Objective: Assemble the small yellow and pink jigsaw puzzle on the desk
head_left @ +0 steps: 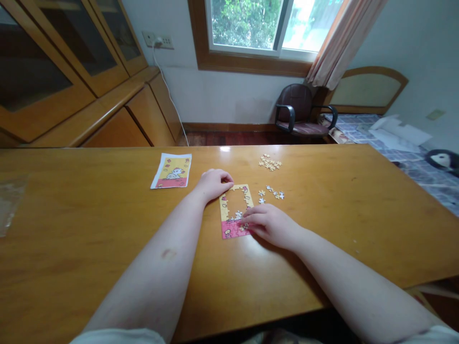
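Jigsaw puzzle (231, 231), part-assembled: flat on bench (107, 205), centre; border laid, middle largely open. Step in hand, as judged: fitting pieces into the near interior; next move calls for aligning and pressing flush. Left hand (215, 183): grip loosely curled at far left corner; whether holding, cannot tell. Right hand (273, 225): fingers bent, touching near right section; whether pinching a piece, cannot tell. Loose pieces (275, 193): right of puzzle.

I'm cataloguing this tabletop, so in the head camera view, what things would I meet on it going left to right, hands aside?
Clear plastic → picture card → partly assembled puzzle → loose puzzle pieces.
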Tool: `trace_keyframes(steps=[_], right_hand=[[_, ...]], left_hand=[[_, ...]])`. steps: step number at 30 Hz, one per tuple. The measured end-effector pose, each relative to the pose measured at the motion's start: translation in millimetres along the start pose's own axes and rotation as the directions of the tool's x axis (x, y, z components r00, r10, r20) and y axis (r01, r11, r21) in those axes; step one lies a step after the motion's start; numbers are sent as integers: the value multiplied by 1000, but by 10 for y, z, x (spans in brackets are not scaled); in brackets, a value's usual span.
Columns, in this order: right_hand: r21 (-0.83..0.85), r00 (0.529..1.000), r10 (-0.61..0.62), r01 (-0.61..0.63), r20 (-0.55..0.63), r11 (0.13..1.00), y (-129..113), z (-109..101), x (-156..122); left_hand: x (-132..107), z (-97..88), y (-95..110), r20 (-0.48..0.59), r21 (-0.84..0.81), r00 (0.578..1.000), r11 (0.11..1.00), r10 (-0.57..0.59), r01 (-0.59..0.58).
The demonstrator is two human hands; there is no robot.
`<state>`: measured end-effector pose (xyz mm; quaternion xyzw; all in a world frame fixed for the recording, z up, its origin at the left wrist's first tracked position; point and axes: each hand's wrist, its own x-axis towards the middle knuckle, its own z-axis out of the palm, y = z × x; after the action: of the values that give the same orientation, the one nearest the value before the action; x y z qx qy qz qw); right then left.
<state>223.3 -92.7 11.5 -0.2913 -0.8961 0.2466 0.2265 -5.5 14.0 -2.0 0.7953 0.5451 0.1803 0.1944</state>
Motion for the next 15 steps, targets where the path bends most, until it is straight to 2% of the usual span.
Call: trace_keyframes(steps=[6, 11, 15], right_hand=[[-99, 998, -12, 17, 56, 995, -31, -82, -38], [-167, 994, 34, -16, 106, 986, -85, -72, -27], [-195, 994, 43, -23, 102, 981, -104, -96, -17]], left_hand=[[7, 13, -19, -4, -12, 1000, 1000, 4, -4], [5, 14, -25, -7, -23, 1000, 1000, 7, -8], [8, 19, -34, -4, -27, 1000, 1000, 8, -8]])
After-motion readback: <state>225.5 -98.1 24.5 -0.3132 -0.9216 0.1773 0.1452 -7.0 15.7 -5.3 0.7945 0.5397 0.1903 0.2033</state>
